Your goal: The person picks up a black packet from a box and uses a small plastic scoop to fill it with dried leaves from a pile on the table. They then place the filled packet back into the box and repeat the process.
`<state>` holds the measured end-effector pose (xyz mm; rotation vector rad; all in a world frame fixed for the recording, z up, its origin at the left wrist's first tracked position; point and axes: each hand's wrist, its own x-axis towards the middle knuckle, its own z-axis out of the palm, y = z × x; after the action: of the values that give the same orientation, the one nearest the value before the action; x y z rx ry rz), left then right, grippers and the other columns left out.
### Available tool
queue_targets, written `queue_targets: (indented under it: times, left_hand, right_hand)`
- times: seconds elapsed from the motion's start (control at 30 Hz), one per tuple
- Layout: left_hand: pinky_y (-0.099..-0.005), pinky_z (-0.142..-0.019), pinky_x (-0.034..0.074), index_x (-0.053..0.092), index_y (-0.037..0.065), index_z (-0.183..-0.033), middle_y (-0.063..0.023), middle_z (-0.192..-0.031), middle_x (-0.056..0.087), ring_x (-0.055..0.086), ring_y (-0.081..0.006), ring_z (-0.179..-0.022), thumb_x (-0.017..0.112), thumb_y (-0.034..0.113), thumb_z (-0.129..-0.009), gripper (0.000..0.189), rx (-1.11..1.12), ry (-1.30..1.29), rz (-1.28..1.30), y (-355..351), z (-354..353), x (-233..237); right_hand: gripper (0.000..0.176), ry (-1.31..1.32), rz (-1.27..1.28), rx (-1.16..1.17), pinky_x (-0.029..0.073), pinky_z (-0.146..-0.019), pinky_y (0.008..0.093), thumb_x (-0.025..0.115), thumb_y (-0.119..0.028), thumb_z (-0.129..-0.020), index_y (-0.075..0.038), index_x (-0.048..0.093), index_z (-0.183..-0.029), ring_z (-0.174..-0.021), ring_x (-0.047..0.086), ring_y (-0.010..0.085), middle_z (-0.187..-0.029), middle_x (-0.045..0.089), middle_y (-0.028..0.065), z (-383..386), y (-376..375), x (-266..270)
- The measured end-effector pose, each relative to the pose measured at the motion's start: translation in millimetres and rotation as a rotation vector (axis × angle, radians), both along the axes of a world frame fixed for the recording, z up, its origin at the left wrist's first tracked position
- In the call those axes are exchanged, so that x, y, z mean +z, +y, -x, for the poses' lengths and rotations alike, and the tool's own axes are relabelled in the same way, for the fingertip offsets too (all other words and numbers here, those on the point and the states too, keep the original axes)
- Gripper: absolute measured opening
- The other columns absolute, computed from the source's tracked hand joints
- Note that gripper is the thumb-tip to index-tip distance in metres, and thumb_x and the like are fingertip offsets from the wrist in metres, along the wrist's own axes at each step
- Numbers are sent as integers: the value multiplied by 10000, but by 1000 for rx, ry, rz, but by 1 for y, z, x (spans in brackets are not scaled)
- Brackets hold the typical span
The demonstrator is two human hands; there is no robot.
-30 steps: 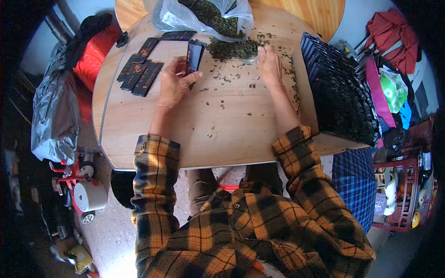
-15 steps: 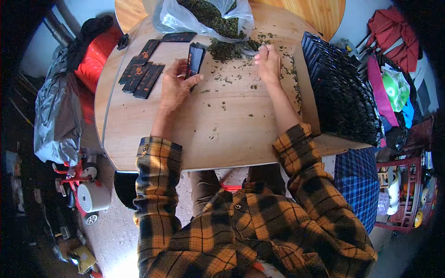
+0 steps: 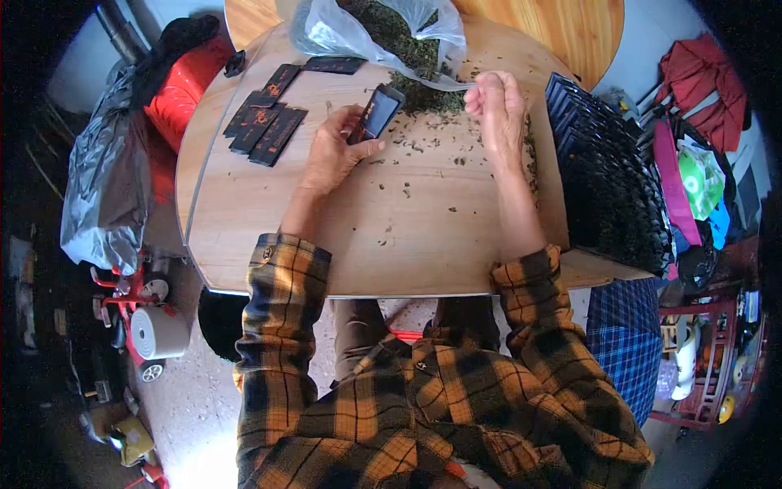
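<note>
Now clamping a seemingly light, flimsy pouch by its side edges in the left hand, just past the thumb, mouth tilted toward the right hand, fingers bunched together beside loose, crumbly tea leaves, contents hidden.

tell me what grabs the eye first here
Over the round wooden table, the left hand holds a small dark packet beside a pile of dried leaves spilling from a clear plastic bag. The right hand hovers by the pile, fingers bunched. A dense row of dark packets fills the table's right edge, and a few flat packets lie at its left.
</note>
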<state>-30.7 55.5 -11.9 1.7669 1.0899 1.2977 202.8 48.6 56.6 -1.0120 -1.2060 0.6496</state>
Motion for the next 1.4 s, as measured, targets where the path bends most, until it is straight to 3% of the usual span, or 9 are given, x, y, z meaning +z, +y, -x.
queue_targets:
  times: [0.2,0.37,0.57,0.7,1.2,1.23,1.3,1.33,1.4]
  left_hand:
    - [-325,-821,466,585,-22,-1069,-121,-935,643,594,-206,-888,842,170,-618,553,-19,14,-18,-5,-2,4]
    - [-328,-823,466,587,-19,-1060,-126,-931,641,595,-214,-887,841,177,-611,552,-15,61,-7,-10,-3,12]
    - [-337,-852,463,575,-26,-1096,-145,-978,638,600,-235,-930,849,193,-603,605,-3,122,-9,-10,-2,13]
    - [-349,-880,461,550,-42,-1145,-170,-1029,633,601,-259,-976,857,202,-593,677,21,163,25,-10,-1,14]
    - [-343,-880,465,549,-36,-1146,-170,-1045,633,601,-256,-989,858,193,-592,674,19,132,26,-5,0,7]
    - [-343,-880,465,549,-36,-1146,-170,-1045,633,601,-256,-989,858,193,-592,674,20,134,25,-4,1,6]
    - [-313,-823,464,563,-1,-1122,-68,-965,619,567,-154,-899,842,201,-647,587,15,137,-1,-4,1,4]
    - [-313,-823,464,563,-1,-1122,-68,-965,619,567,-154,-899,842,201,-647,587,11,137,-2,-4,0,4]
    - [-338,-862,470,563,-37,-1127,-156,-1021,638,604,-242,-964,851,200,-605,641,-1,72,37,-3,1,3]
  right_hand:
    - [271,-228,-54,56,442,-592,277,410,-241,-942,-3,535,-920,-620,519,128,-687,561,65,9,-13,8]
    - [185,-537,-192,14,454,-671,412,431,-173,-945,-9,516,-962,-722,592,326,-742,578,176,20,-24,15]
    - [62,-746,-449,30,451,-686,460,491,-73,-894,-15,504,-915,-779,573,389,-807,581,196,30,-30,19]
    - [47,-778,-486,0,450,-677,467,511,-45,-872,-18,499,-909,-768,572,394,-801,577,202,30,-31,21]
    - [150,-839,-585,-38,418,-695,457,557,8,-792,-47,502,-921,-774,532,363,-810,539,150,33,-31,18]
    - [114,-824,-571,-32,424,-701,451,541,-16,-822,-44,508,-927,-780,534,362,-821,542,153,33,-30,16]
    - [84,-808,-553,-33,430,-706,444,525,-40,-851,-42,514,-934,-787,535,362,-832,544,156,30,-30,15]
    - [73,-703,-516,-80,435,-704,449,499,-76,-884,-33,517,-940,-783,544,377,-825,555,176,26,-28,17]
    - [103,-600,-481,-129,440,-701,453,473,-111,-917,-25,520,-947,-778,552,392,-818,567,197,13,-22,19]
